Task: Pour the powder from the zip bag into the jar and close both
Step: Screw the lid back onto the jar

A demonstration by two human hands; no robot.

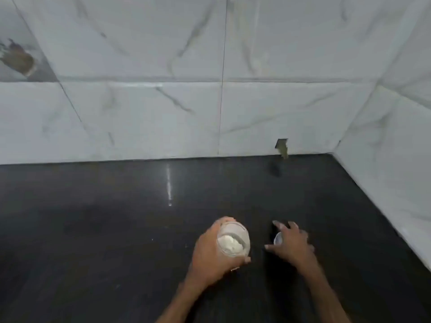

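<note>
I see the clear round jar (233, 238), lidless with a heap of white powder (229, 244) inside, low and centre on the glossy black countertop (116, 229). My left hand (210, 259) wraps it, fingers (224, 221) curled round its wall. Just beside it my right hand (291, 243) is blurred, fingers (277, 224) splayed wide over a small pale round disc (278, 238); whether they touch it I cannot tell.

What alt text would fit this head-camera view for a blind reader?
A person's left hand grips an open clear jar of white powder at a black countertop. The right hand, fingers spread, is at a small round lid beside it; white marble-look tiles stand behind.
</note>
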